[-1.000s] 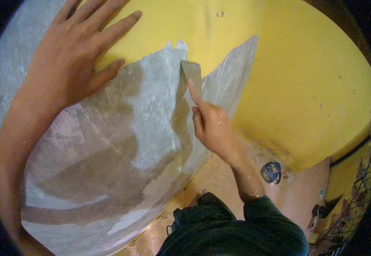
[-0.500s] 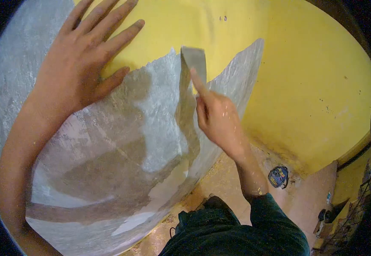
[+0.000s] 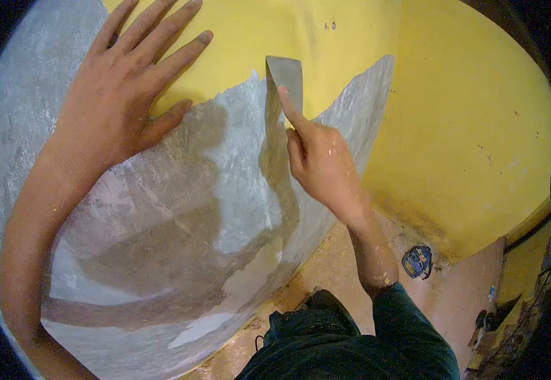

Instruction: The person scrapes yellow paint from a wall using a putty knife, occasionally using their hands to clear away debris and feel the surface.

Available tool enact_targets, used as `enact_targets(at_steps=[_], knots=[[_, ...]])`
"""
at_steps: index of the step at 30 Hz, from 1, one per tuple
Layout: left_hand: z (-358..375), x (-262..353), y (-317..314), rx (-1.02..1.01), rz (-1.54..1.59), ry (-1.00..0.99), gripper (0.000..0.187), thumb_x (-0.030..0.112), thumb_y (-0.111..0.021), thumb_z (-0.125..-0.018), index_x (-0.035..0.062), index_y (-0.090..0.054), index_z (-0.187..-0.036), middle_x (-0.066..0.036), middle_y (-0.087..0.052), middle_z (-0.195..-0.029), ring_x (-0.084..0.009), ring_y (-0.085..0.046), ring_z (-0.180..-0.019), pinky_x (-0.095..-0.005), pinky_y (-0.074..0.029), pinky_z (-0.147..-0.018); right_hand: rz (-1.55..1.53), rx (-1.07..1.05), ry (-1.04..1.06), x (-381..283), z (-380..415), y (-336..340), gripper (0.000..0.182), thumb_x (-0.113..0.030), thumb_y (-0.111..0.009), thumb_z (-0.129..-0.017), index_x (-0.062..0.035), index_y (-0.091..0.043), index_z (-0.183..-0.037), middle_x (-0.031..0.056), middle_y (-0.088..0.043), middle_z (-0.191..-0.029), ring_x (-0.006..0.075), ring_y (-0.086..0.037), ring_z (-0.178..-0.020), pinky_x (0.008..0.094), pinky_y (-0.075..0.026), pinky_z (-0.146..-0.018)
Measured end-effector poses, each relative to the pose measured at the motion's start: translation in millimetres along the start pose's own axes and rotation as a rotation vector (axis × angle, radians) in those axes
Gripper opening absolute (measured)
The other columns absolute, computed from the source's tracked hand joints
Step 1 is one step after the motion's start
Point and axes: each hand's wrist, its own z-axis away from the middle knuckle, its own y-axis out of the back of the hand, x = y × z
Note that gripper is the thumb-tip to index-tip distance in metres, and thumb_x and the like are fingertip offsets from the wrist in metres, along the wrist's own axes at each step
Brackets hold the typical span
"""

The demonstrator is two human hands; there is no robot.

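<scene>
My left hand (image 3: 114, 95) lies spread against the wall at upper left, fingertips on yellow paint (image 3: 244, 38) and palm over the bare grey area. In my right hand (image 3: 323, 158) is a scraper (image 3: 289, 73) with a flat, wide metal blade. The index finger stretches along the blade and the other fingers wrap around the handle, which the hand hides. The blade meets the wall where the yellow paint borders the scraped grey surface (image 3: 240, 152). The paint's lower edge is ragged.
A second yellow wall (image 3: 465, 126) meets this one at a corner on the right. On the tiled floor (image 3: 332, 266) lies a dark blue bag-like item (image 3: 417, 261). Dark footwear (image 3: 483, 318) and cluttered items stand at the far right.
The scraper and my right hand have moved slightly up the wall. My left hand stays in the same place.
</scene>
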Motion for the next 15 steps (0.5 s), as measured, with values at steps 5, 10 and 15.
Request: enact_targets(at_steps=[5,10,15], knots=[[0.9,-1.6,1.9,-0.010,-0.012,0.011,0.087,0.029,-0.081,-0.080,0.0191,-0.046,-0.159,-0.010,-0.033,-0.172,-0.0319,-0.028,-0.159,-0.0533,-0.020,-0.131,-0.034,-0.030,0.023,-1.6,22.9,-2.4,0.069,0.000,-0.059,-0.095,-0.0132,-0.043,-0.161,0.0276,-0.061,-0.074,0.0447,-0.066,-0.072,0.0521,-0.052,-0.070],[0.8,-0.9,-0.2,-0.001,-0.003,0.001,0.086,0.028,-0.080,-0.081,0.0188,-0.046,-0.159,-0.009,-0.033,-0.172,-0.0321,-0.028,-0.159,-0.0532,-0.020,-0.131,-0.037,-0.027,0.032,1.8,17.1,6.4,0.067,-0.001,-0.058,-0.097,-0.0133,-0.043,-0.161,0.0271,-0.063,-0.079,0.0436,-0.066,-0.073,0.0520,-0.051,-0.070],[-1.2,-0.4,3.4,-0.085,-0.100,-0.059,0.074,0.056,-0.061,-0.099,0.0075,-0.047,-0.153,-0.027,-0.036,-0.163,-0.0421,-0.027,-0.156,-0.0641,-0.018,-0.128,-0.056,-0.105,-0.018,-0.5,14.2,6.0,0.068,-0.001,-0.058,-0.096,-0.0137,-0.043,-0.161,0.0271,-0.063,-0.079,0.0443,-0.064,-0.070,0.0522,-0.051,-0.071]])
